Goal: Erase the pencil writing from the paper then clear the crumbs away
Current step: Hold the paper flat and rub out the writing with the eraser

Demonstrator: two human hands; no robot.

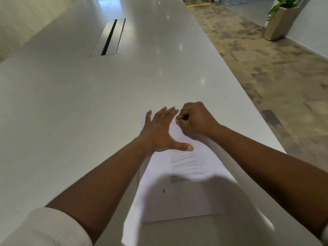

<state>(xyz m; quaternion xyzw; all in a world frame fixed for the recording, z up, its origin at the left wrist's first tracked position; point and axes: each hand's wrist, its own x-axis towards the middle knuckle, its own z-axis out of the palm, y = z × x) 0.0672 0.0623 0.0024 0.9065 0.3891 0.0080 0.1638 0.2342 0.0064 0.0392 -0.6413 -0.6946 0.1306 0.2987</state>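
A white sheet of paper (179, 197) lies on the white table near its right edge. Grey pencil scribble (186, 166) covers a band in its middle. My left hand (160, 132) lies flat on the far part of the sheet, fingers straight and thumb spread, pressing it down. My right hand (194, 118) is curled into a fist just right of the left fingers, its fingertips pinched at the paper; whatever it holds is hidden inside the fingers. A small dark speck (164, 190) sits on the near part of the paper.
The long white table (88, 103) stretches away, with a cable slot (108, 37) set in its middle far ahead. Its right edge runs close beside the paper, with patterned carpet (275, 77) beyond. A planter (280, 22) stands at the far right.
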